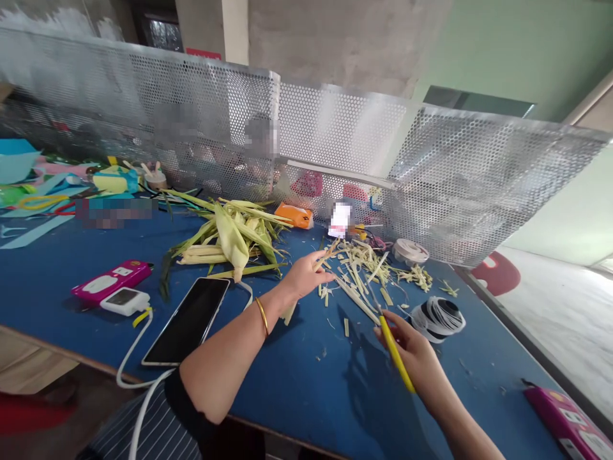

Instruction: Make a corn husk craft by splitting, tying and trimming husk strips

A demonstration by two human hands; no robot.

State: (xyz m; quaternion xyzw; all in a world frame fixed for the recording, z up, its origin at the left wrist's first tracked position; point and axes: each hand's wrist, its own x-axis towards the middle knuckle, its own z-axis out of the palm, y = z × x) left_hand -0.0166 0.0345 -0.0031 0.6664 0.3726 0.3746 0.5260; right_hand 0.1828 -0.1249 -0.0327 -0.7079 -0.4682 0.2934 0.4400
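Observation:
My left hand [306, 276] is closed around a narrow bundle of corn husk [330, 250]; one end sticks out past the fingers and a pale end hangs below the palm. In my right hand [409, 345] is a yellow-handled tool [396, 354] with a slim metal end pointing away; its exact kind is unclear. A pale husk strip [355, 299] reaches to the right fingertips; whether they grip it I cannot tell. Cut husk pieces [373, 263] lie scattered beyond both hands. A heap of green corn husks [232, 236] lies left of my left hand.
A spool of cord [438, 318] stands beside my right hand, with a white tape roll [410, 251] behind. Left are a tablet [189, 322], white cables and a magenta device [113, 282]; another magenta device [569, 418] lies right. A perforated metal screen [335, 128] bounds the table's back.

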